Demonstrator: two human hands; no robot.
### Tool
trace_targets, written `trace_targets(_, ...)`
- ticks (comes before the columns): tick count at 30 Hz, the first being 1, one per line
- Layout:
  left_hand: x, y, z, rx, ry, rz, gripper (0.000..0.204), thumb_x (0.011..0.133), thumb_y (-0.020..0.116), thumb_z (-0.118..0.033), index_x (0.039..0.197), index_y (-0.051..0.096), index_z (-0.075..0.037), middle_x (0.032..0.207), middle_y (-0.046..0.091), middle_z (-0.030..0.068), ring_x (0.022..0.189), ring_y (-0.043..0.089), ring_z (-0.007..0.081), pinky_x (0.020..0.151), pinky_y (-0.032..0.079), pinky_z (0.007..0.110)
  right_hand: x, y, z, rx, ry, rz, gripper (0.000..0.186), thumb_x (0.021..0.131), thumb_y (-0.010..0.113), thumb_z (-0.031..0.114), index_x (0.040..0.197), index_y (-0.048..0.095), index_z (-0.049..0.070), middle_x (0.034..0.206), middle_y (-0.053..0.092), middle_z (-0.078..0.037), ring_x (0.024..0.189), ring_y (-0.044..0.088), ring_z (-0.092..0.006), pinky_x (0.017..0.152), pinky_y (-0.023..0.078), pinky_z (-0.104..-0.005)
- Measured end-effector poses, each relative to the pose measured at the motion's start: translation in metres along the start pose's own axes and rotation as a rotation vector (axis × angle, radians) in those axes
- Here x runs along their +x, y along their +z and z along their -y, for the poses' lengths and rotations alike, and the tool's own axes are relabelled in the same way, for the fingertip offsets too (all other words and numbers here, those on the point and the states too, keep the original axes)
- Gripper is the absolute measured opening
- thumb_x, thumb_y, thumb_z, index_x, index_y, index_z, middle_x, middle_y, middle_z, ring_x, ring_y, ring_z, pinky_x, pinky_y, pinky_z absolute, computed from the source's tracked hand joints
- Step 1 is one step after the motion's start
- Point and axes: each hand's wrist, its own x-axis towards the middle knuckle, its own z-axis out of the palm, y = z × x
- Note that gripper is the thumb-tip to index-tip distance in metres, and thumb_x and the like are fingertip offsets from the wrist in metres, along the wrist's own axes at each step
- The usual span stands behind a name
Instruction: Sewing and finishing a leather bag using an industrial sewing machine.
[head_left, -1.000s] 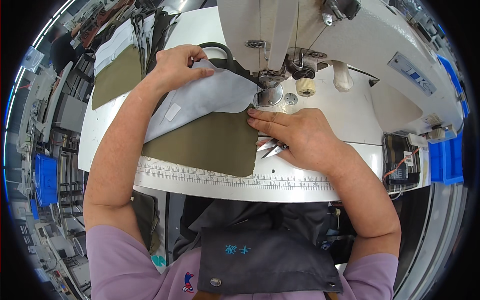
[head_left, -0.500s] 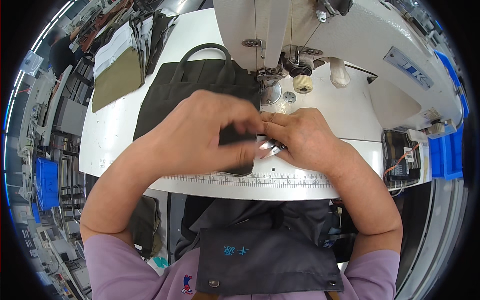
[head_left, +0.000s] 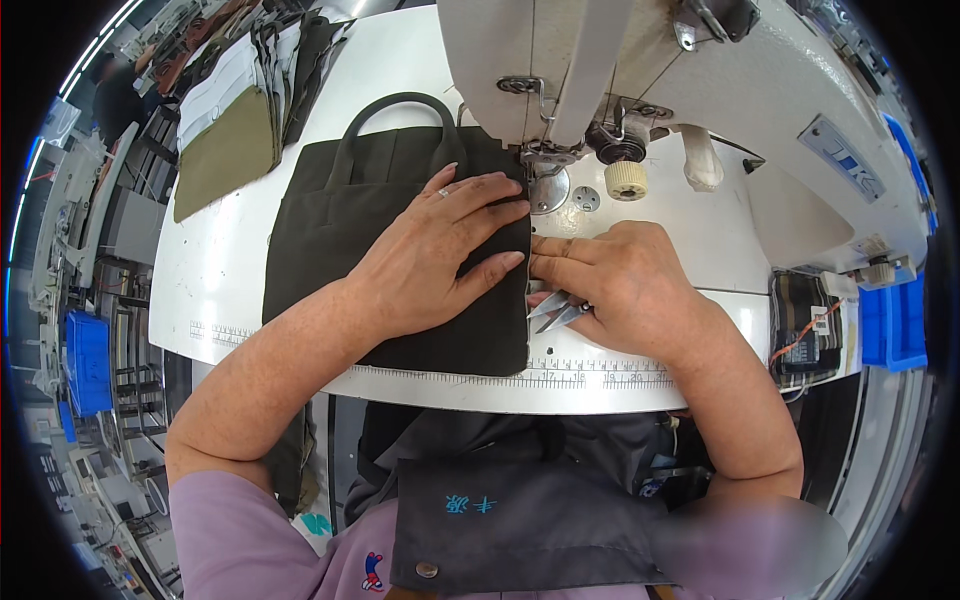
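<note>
A dark olive fabric bag panel (head_left: pixel 340 230) with a looped handle (head_left: pixel 395 105) lies flat on the white sewing table (head_left: pixel 210 280), its right edge under the sewing machine's needle area (head_left: pixel 540 165). My left hand (head_left: pixel 430 255) presses flat on the panel, fingers spread toward the needle. My right hand (head_left: pixel 620 280) rests just right of the panel's edge, fingertips touching it, with small metal thread snips (head_left: pixel 555 312) held in its palm.
The white sewing machine head (head_left: pixel 640 60) fills the upper right. A stack of olive, white and dark fabric pieces (head_left: pixel 235 120) lies at the table's far left. A ruler strip (head_left: pixel 560 375) runs along the front edge. Blue bins (head_left: pixel 890 320) stand at right.
The grey and olive pieces I was holding are gone; a dark bag panel now lies flat under my left hand, which has moved down from the far left onto it.
</note>
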Motion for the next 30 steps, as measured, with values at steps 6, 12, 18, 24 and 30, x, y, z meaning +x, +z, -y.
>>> trace_targets(6,0.004,0.004,0.002,-0.001,-0.007,-0.044,0.045,0.096,0.069,-0.026,0.136,0.063,-0.007,0.146,0.055,0.0143,0.140,0.050,0.0328,0.121,0.033,0.055,-0.002,0.005,-0.005,-0.065,0.024,-0.065,0.018,0.079,0.078,0.022,0.091,0.072,0.010,0.104,0.075,-0.001,0.074,0.071,-0.0248,0.061,0.054,-0.0391)
trace_targets(12,0.006,0.006,0.006,-0.012,-0.008,-0.068,0.044,0.096,0.070,-0.028,0.136,0.064,-0.008,0.144,0.057,0.0143,0.137,0.053,0.0330,0.121,0.034,0.055,-0.003,0.003,-0.015,-0.066,0.148,-0.103,0.034,0.074,0.080,0.014,0.107,0.073,0.013,0.097,0.071,-0.002,0.072,0.070,-0.0264,0.060,0.054,-0.0397)
trace_targets(18,0.005,0.007,0.008,-0.011,0.007,-0.078,0.043,0.097,0.069,-0.028,0.135,0.064,-0.008,0.143,0.058,0.0143,0.136,0.053,0.0327,0.121,0.034,0.055,-0.001,0.004,-0.012,-0.229,0.277,-0.039,0.052,0.074,0.080,0.011,0.125,0.069,0.015,0.104,0.067,-0.008,0.073,0.069,-0.0296,0.061,0.054,-0.0408)
trace_targets(24,0.005,0.008,0.008,-0.025,-0.005,-0.086,0.043,0.096,0.070,-0.028,0.134,0.065,-0.008,0.143,0.058,0.0146,0.136,0.054,0.0328,0.121,0.034,0.055,-0.004,0.008,-0.019,-0.193,0.285,-0.003,0.060,0.072,0.080,0.010,0.131,0.067,0.017,0.108,0.065,-0.012,0.078,0.070,-0.0308,0.066,0.056,-0.0419)
trace_targets(30,0.008,0.008,0.008,-0.033,-0.008,-0.095,0.043,0.094,0.073,-0.027,0.132,0.066,-0.008,0.142,0.059,0.0145,0.133,0.056,0.0340,0.119,0.036,0.056,0.003,0.007,-0.014,-0.201,0.348,0.081,0.060,0.072,0.079,0.010,0.131,0.069,0.018,0.106,0.065,-0.014,0.082,0.070,-0.0316,0.069,0.057,-0.0431)
